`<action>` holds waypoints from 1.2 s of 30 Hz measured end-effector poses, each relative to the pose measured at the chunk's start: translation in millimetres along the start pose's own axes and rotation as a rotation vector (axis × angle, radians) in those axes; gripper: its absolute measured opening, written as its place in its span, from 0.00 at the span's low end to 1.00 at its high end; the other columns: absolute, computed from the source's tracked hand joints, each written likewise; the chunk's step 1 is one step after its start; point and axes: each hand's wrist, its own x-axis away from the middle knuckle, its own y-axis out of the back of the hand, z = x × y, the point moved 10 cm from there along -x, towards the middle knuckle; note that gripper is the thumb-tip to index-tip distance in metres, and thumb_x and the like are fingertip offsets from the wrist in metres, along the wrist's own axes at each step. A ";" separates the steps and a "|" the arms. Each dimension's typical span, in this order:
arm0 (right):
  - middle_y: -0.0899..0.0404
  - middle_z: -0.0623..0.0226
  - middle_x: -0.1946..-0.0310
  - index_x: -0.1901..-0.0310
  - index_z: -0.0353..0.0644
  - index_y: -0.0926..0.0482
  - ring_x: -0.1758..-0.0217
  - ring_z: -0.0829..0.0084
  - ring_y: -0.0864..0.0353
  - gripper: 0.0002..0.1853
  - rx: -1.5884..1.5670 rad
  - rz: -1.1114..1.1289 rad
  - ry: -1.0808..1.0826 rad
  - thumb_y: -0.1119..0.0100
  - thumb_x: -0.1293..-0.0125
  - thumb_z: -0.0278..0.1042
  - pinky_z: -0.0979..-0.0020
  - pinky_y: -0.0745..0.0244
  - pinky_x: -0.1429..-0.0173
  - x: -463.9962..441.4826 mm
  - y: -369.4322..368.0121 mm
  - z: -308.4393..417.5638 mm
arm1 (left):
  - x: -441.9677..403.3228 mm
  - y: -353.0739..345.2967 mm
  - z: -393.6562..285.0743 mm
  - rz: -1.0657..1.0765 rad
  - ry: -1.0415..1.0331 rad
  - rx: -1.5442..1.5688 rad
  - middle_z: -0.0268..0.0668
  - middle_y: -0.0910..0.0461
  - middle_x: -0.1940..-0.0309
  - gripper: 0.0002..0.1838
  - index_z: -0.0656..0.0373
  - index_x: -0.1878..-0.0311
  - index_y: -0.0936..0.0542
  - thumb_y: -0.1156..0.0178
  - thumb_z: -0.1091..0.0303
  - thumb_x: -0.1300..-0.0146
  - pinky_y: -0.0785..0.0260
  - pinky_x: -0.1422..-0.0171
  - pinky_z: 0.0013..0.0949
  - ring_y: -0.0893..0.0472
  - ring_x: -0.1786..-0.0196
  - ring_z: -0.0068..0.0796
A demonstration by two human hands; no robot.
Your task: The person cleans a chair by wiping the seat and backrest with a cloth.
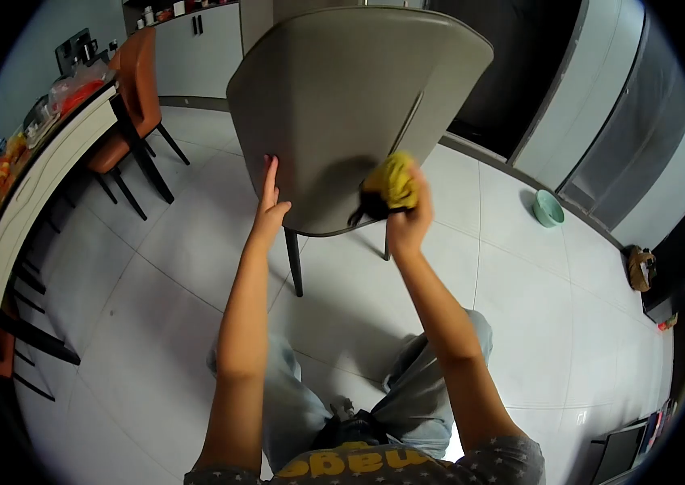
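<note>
A grey-brown chair (334, 105) stands right in front of me, its smooth backrest facing me and its thin dark legs on the floor. My left hand (271, 202) rests against the lower left edge of the backrest, fingers stretched out. In my right hand (413, 214) is a bunched yellow-and-black cloth (391, 186), held at the lower right part of the backrest. A shadow of the cloth falls on the backrest beside it. Whether the cloth presses on the surface I cannot tell.
Left is a long table (44, 186) bearing bags and small items, with an orange-brown chair (136, 89) beside it. A green basin (548, 208) sits on the tiled floor at right, and a brown bag (641, 268) lies farther right. White cabinets (197, 48) line the back.
</note>
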 end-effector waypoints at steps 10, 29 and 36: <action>0.26 0.76 0.39 0.42 0.55 0.24 0.31 0.48 0.36 0.38 0.614 -0.048 0.748 0.34 0.63 0.27 0.41 0.55 0.28 -51.3 -104.4 73.3 | -3.9 0.0 7.8 0.008 0.014 0.079 0.30 0.64 0.22 0.52 0.48 0.23 0.52 0.54 0.80 0.59 0.75 0.22 0.51 0.68 0.21 0.30; 0.31 0.75 0.35 0.44 0.48 0.24 0.31 0.61 0.36 0.21 0.612 0.605 0.408 0.47 0.41 0.33 0.45 0.42 0.36 208.0 -157.6 -105.2 | -5.7 0.2 12.7 -0.023 -0.015 0.171 0.33 0.65 0.22 0.50 0.52 0.24 0.52 0.56 0.75 0.58 0.83 0.24 0.54 0.73 0.21 0.32; 0.23 0.69 0.45 0.48 0.47 0.21 0.36 0.57 0.29 0.20 0.270 0.353 0.285 0.40 0.46 0.26 0.46 0.36 0.35 140.6 -91.0 -67.5 | -3.9 3.2 7.4 0.019 0.009 0.135 0.33 0.65 0.22 0.50 0.51 0.24 0.53 0.55 0.76 0.58 0.81 0.24 0.54 0.74 0.21 0.31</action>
